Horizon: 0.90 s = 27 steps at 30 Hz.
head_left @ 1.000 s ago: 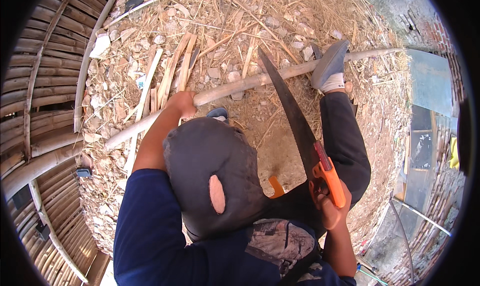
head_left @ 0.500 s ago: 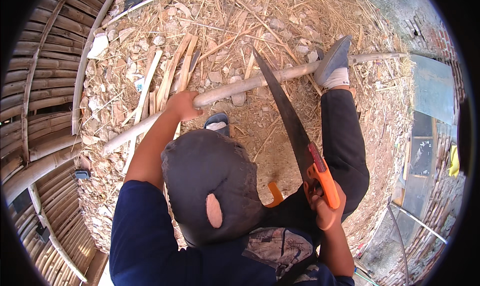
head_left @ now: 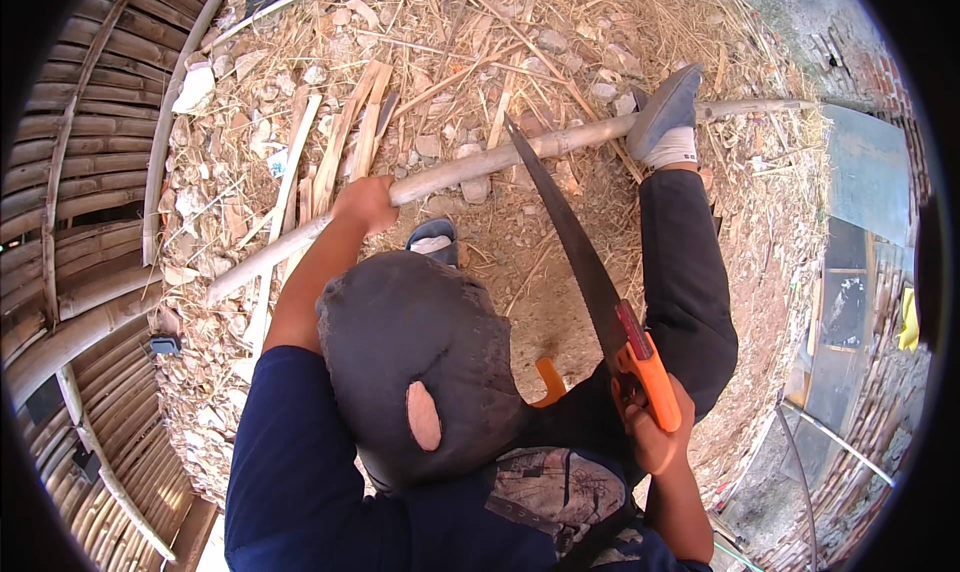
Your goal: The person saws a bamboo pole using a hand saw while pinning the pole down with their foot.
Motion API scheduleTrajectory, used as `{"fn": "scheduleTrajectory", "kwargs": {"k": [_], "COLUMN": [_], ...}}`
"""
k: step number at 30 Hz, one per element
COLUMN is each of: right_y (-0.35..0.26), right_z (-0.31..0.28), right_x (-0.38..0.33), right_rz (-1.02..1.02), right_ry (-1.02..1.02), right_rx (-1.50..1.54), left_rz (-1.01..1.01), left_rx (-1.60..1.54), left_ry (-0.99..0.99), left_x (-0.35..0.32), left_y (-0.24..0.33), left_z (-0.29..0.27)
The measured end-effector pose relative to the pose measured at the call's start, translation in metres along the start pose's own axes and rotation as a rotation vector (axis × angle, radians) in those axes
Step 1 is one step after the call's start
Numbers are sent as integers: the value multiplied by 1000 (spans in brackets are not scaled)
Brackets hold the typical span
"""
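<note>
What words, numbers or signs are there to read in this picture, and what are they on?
None I can read clearly.
White sock: small dark marks near the cuff, too small to read.
Blue-and-white scrap on the ground: too small to tell if it has print.
Saw and pole: no writing that I can make out.

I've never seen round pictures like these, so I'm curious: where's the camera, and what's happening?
No robot here: this is a person working bare-handed. The camera sits on their head, looking down, and its wide fisheye lens bends straight edges. The left hand holds a long wooden pole, and one shoe covers part of it farther right. The right hand holds a handsaw by its orange handle. Straw, stones and wood strips lie on the ground.
</note>
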State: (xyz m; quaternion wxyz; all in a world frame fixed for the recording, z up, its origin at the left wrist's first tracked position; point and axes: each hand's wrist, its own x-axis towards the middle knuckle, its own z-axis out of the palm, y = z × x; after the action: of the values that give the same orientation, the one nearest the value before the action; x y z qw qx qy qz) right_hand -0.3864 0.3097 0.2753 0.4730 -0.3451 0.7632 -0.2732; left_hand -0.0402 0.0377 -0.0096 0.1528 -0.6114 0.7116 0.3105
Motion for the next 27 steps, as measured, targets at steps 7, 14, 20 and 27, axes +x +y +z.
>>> {"fn": "scheduleTrajectory", "kwargs": {"k": [7, 14, 20, 27], "right_y": [2, -16, -42, -26], "right_z": [28, 13, 18, -1], "right_x": [36, 39, 36, 33], "right_rz": [-83, 59, -334, 22], "right_ry": [-20, 22, -36, 24], "right_rx": [29, 339, -379, 130], "left_rz": [-45, -66, -55, -29], "left_rx": [19, 94, 103, 101], "left_ry": [-71, -16, 74, 174], "left_x": [-14, -6, -7, -9], "left_y": [10, 10, 12, 5], "left_z": [-17, 10, 19, 36]}}
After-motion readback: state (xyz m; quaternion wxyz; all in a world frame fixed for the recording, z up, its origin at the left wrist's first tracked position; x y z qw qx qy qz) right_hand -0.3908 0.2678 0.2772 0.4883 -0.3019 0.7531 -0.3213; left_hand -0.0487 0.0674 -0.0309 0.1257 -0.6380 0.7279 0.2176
